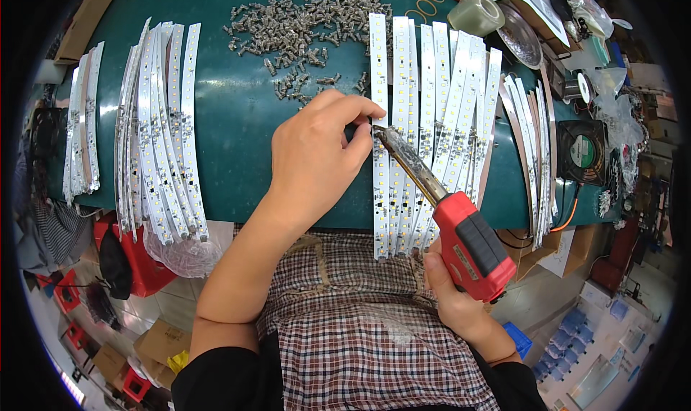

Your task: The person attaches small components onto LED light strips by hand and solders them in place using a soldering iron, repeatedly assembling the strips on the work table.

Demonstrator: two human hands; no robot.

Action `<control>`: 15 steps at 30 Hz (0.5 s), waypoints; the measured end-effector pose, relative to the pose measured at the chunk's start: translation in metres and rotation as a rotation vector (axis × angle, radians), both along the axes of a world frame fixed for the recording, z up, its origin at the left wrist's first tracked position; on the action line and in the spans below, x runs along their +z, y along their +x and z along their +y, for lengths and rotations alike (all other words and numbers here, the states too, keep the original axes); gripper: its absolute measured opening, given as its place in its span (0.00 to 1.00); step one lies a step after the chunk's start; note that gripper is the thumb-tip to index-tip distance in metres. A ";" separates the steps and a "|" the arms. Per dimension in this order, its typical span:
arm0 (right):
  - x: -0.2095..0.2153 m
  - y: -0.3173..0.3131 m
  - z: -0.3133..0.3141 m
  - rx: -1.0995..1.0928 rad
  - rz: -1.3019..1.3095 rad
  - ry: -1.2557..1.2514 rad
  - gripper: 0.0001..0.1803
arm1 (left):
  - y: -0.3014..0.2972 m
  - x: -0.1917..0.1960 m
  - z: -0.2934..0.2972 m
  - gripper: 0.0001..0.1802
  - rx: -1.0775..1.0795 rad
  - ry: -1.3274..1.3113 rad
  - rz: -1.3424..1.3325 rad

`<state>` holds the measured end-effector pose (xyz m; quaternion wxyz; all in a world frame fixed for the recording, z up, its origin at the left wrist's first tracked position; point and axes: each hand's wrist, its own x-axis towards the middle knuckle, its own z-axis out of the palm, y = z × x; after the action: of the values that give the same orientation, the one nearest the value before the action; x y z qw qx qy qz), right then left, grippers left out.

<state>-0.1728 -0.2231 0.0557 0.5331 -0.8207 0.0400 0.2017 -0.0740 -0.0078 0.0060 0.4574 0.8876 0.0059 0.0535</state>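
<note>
Head view: cluttered green worktable point(245, 123)

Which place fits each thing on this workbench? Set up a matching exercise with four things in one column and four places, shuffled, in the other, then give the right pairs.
Things:
1. soldering iron
2. pile of small metal parts
3. roll of tape
4. small black fan

Places:
A. far middle of the green table
B. at the table's right edge
C. in the right hand
D. far right, past the light strips

Pairs: 1-C, 2-A, 3-D, 4-B
</note>
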 end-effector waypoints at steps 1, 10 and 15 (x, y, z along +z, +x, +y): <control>0.001 0.001 0.000 0.011 -0.001 0.021 0.06 | 0.000 0.000 0.000 0.08 0.001 0.000 0.000; -0.001 -0.004 -0.001 0.009 -0.043 0.058 0.07 | -0.001 -0.001 0.000 0.13 0.016 -0.045 -0.041; -0.002 -0.002 0.000 0.008 -0.023 0.110 0.08 | -0.001 0.002 0.001 0.09 0.008 -0.046 0.011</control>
<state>-0.1752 -0.2233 0.0532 0.5771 -0.7926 0.0193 0.1960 -0.0755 -0.0073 0.0084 0.4775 0.8771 0.0132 0.0501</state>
